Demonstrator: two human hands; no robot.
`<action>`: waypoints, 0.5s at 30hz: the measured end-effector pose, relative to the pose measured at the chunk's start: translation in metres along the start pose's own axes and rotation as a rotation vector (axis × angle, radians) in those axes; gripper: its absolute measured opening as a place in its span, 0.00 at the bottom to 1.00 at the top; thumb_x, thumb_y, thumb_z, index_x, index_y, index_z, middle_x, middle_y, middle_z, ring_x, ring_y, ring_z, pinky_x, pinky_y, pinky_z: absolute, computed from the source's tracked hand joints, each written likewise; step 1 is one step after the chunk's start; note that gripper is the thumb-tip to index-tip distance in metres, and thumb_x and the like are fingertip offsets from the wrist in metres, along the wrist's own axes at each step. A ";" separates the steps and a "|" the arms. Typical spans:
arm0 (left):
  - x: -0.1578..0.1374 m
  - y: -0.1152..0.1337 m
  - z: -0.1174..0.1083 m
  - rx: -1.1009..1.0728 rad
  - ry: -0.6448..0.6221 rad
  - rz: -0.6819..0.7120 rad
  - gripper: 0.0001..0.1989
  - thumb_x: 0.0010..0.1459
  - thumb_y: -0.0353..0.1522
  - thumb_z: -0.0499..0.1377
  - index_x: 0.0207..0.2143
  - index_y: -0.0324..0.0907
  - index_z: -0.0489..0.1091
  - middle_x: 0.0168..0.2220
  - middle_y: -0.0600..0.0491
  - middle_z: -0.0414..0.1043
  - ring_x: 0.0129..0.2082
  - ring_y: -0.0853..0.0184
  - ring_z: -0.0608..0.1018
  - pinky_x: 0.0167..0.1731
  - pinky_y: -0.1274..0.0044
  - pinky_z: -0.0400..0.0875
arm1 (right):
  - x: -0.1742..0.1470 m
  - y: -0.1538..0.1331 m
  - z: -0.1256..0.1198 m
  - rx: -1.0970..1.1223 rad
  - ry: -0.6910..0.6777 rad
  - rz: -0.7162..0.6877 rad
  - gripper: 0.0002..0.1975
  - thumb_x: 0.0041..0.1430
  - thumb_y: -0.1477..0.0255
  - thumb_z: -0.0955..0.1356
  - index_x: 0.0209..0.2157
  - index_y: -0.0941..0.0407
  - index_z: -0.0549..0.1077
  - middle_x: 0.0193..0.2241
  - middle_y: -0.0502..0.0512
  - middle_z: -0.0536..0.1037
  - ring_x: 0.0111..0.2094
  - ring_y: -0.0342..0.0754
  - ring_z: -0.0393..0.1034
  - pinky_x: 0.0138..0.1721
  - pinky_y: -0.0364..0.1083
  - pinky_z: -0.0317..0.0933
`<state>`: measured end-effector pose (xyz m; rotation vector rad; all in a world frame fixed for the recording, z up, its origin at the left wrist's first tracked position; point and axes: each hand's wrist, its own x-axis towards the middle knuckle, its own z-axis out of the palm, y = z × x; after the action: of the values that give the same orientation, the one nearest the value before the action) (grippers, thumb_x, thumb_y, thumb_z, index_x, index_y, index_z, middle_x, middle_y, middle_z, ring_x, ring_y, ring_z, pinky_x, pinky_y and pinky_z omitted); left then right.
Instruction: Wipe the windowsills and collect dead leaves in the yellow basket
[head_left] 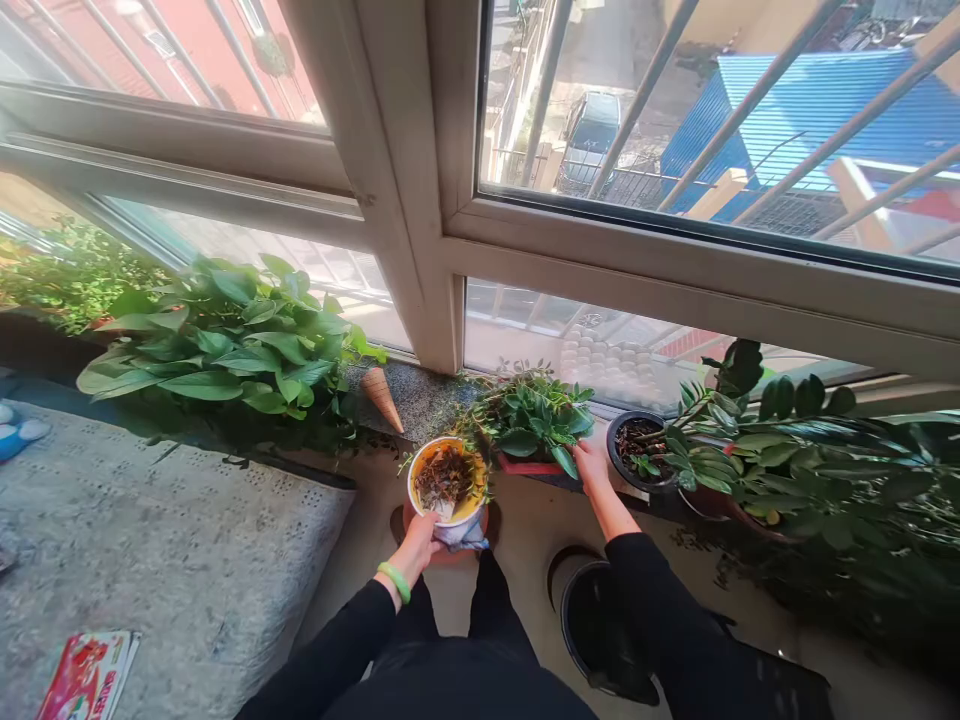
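My left hand (pixel 420 545) grips the near rim of a small white tub (pixel 465 530) with a yellow inside. Dry brown leaves and stems (pixel 444 477) lie in the tub. A bluish cloth (pixel 466 535) hangs at its near side, by my fingers. On the sill ahead stands a leafy green plant (pixel 536 415) in a low red planter (pixel 529 467). My right hand (pixel 592 467) is closed at the planter's right end, against the leaves, which partly hide the fingers. Thin trailing stems reach from this plant over the tub.
A brown cone (pixel 382 398) lies on the stone sill beside a broad-leaved plant (pixel 247 340). Right of my hand are a black pot (pixel 637 450) and a dense dark plant (pixel 810 460). A black bucket (pixel 600 620) stands on the floor. A grey-covered surface (pixel 172 540) bears a red magazine (pixel 86 680).
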<state>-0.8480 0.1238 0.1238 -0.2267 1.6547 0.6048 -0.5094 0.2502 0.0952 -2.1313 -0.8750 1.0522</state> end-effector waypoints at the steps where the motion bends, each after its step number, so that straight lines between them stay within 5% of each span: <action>1: 0.000 0.000 0.000 0.002 -0.003 0.003 0.23 0.53 0.18 0.57 0.53 0.33 0.68 0.35 0.45 0.80 0.28 0.65 0.81 0.37 0.69 0.80 | -0.003 0.002 -0.002 0.038 -0.024 0.041 0.24 0.39 0.47 0.68 0.27 0.54 0.74 0.22 0.56 0.76 0.35 0.61 0.76 0.36 0.56 0.70; 4: 0.000 -0.005 -0.007 0.004 0.003 0.004 0.23 0.53 0.18 0.56 0.53 0.35 0.68 0.35 0.47 0.80 0.30 0.65 0.82 0.38 0.70 0.79 | -0.025 0.017 -0.007 0.165 -0.097 0.159 0.28 0.45 0.41 0.61 0.31 0.50 0.72 0.31 0.63 0.79 0.41 0.62 0.78 0.40 0.60 0.72; 7: 0.000 -0.015 -0.024 0.006 0.023 -0.020 0.21 0.53 0.18 0.56 0.50 0.37 0.68 0.34 0.49 0.80 0.31 0.64 0.82 0.38 0.70 0.79 | -0.066 0.043 0.005 0.176 -0.165 0.263 0.26 0.42 0.37 0.59 0.24 0.45 0.67 0.29 0.66 0.78 0.42 0.65 0.79 0.40 0.62 0.71; 12: 0.004 -0.033 -0.064 -0.027 0.051 -0.086 0.20 0.51 0.18 0.57 0.47 0.38 0.69 0.33 0.48 0.80 0.32 0.61 0.83 0.38 0.68 0.79 | -0.137 0.061 0.074 0.017 -0.354 0.336 0.21 0.36 0.43 0.66 0.18 0.46 0.65 0.27 0.67 0.79 0.33 0.65 0.78 0.37 0.65 0.69; 15: 0.011 -0.036 -0.091 -0.066 0.071 -0.104 0.20 0.51 0.18 0.57 0.47 0.39 0.70 0.34 0.47 0.80 0.33 0.60 0.83 0.38 0.68 0.78 | -0.172 0.032 0.126 -0.123 -0.445 0.154 0.19 0.42 0.45 0.66 0.15 0.44 0.63 0.20 0.62 0.75 0.27 0.61 0.75 0.38 0.63 0.69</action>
<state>-0.9111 0.0497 0.1100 -0.3843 1.6817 0.5784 -0.6853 0.1268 0.0833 -2.1255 -1.0085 1.6311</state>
